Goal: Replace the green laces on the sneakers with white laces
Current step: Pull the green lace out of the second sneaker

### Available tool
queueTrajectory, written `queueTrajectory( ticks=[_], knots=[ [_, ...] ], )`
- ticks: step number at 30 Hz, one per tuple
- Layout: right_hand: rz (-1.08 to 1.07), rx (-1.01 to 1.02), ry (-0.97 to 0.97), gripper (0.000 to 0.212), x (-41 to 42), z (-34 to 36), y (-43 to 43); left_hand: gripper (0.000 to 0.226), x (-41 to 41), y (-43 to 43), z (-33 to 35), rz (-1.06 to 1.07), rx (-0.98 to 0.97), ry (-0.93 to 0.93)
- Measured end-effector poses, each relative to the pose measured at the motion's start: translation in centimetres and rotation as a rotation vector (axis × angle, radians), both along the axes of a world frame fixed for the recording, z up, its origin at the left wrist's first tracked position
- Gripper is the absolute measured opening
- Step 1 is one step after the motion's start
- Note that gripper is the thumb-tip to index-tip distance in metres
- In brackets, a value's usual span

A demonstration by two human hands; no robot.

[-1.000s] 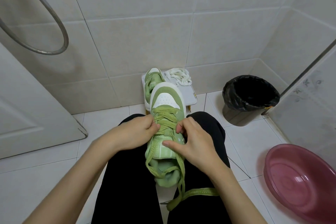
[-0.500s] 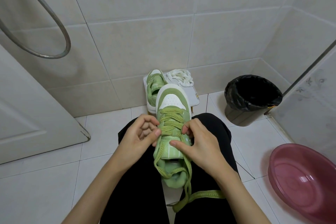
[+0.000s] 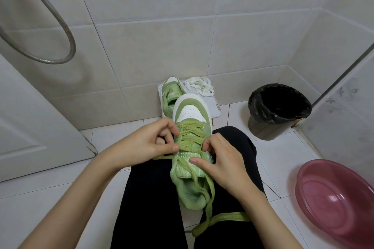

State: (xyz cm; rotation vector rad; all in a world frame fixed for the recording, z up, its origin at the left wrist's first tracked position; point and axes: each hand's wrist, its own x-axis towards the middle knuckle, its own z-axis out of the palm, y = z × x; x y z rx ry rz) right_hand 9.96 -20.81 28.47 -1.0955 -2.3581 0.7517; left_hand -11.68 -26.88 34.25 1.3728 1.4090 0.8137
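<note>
A green-and-white sneaker (image 3: 190,115) lies toe-away between my knees, still threaded with a green lace (image 3: 189,133). My left hand (image 3: 147,143) pinches the lace at the sneaker's left eyelets with thumb and fingers curled. On the right side, my right hand (image 3: 222,163) holds the shoe, its thumb pressing the tongue and its fingers hooked at the right eyelets. Loose lace ends (image 3: 220,220) trail over my right thigh. The second green sneaker (image 3: 172,95) and a heap of white laces (image 3: 200,86) sit on a white stool (image 3: 214,107) beyond.
A bin with a black liner (image 3: 277,111) stands at the right by a glass partition (image 3: 344,111). A pink basin (image 3: 336,202) lies on the floor at lower right. A door (image 3: 30,119) is at the left, with a shower hose (image 3: 60,26) above it.
My left hand has shifted from gripping the shoe's side to pinching the lace at the left eyelets, and a lace end now shows under its wrist. The view has shifted slightly.
</note>
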Motion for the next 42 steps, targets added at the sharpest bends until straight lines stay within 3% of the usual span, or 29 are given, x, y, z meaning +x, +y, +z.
queueTrajectory(
  ticks=[1, 3, 5, 6, 7, 10, 12, 16, 20, 23, 28, 34, 38, 42],
  knots=[
    [-0.003, 0.002, 0.002, 0.040, 0.0, 0.0, 0.0, 0.025, 0.1, -0.2, -0.3, 0.027, 0.015, 0.022],
    [-0.007, 0.007, 0.002, 0.040, 0.1, 0.0, 0.0, 0.030, 0.4, -1.1, -1.6, 0.062, 0.112, 0.255],
    [-0.011, 0.008, 0.005, 0.040, 0.2, -0.1, -0.1, 0.015, 1.1, -2.3, -3.0, 0.181, 0.299, 0.348],
    [-0.013, 0.009, 0.008, 0.040, 0.2, -0.1, -0.1, 0.007, 1.5, -2.8, -3.4, 0.274, 0.370, 0.268],
    [-0.016, 0.010, 0.011, 0.040, 0.2, -0.2, -0.2, 0.012, 2.1, -3.0, -3.8, 0.356, 0.406, 0.150],
    [-0.018, 0.012, 0.010, 0.039, 0.2, -0.1, -0.2, 0.028, 4.6, -2.6, -4.3, 0.447, 0.336, -0.303],
    [-0.015, 0.016, 0.006, 0.040, 0.1, 0.0, -0.3, 0.035, 5.8, -1.8, -4.1, 0.503, 0.288, -0.425],
    [-0.017, 0.054, -0.022, 0.042, 0.2, 0.0, -0.3, 0.029, 4.2, -0.9, -2.3, 0.289, 0.243, -0.098],
    [-0.013, 0.065, -0.016, 0.040, 0.6, 0.1, 0.0, 0.027, -1.6, -1.7, 0.7, 0.048, -0.017, 0.377],
    [-0.017, 0.048, -0.008, 0.040, 0.5, 0.0, 0.0, 0.028, -1.7, -2.5, 0.5, 0.032, -0.036, 0.513],
    [-0.015, 0.039, 0.009, 0.038, 0.4, -0.2, 0.0, 0.007, 1.4, -2.9, -3.2, 0.235, 0.242, 0.446],
    [-0.036, 0.050, -0.002, 0.041, 0.3, -0.3, -0.1, 0.035, 3.0, -3.7, -4.7, 0.243, 0.265, 0.642],
    [-0.028, 0.070, -0.019, 0.037, 0.3, -0.3, -0.1, 0.018, -0.5, -4.8, -3.2, 0.179, 0.269, 0.365],
    [-0.041, 0.068, -0.023, 0.036, 0.4, -0.1, 0.0, 0.017, -7.2, -7.5, -0.8, 0.306, 0.187, 0.274]
  ],
)
